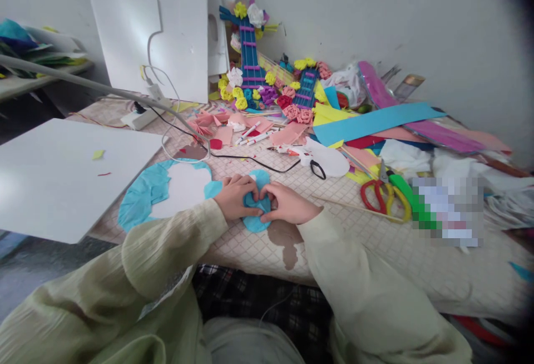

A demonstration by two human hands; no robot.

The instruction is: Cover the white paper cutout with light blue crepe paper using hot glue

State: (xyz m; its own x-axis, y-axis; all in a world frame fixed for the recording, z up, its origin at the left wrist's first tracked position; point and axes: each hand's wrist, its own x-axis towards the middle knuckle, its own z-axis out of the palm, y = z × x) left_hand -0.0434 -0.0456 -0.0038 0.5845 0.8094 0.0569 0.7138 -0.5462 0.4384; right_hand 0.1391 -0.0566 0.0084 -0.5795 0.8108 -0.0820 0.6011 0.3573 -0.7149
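Note:
My left hand (236, 197) and my right hand (288, 202) meet over a piece of light blue crepe paper (256, 224) close to the table's front edge. Both thumbs and fingertips press and pinch the paper, which shows above and below the fingers. Whether a card backing lies beneath it I cannot tell. Just left of my left hand lies a white cut-out shape (187, 188), partly covered with crumpled blue crepe paper (142, 197) along its left side and rim.
Red and yellow scissors (386, 194) and a green tube-like object (411, 200) lie to the right. Behind are a glue gun (306, 158), markers (258, 137), a black cord (254, 158) and paper-flower guitars (252, 60). A white board (62, 175) overhangs the table's left side.

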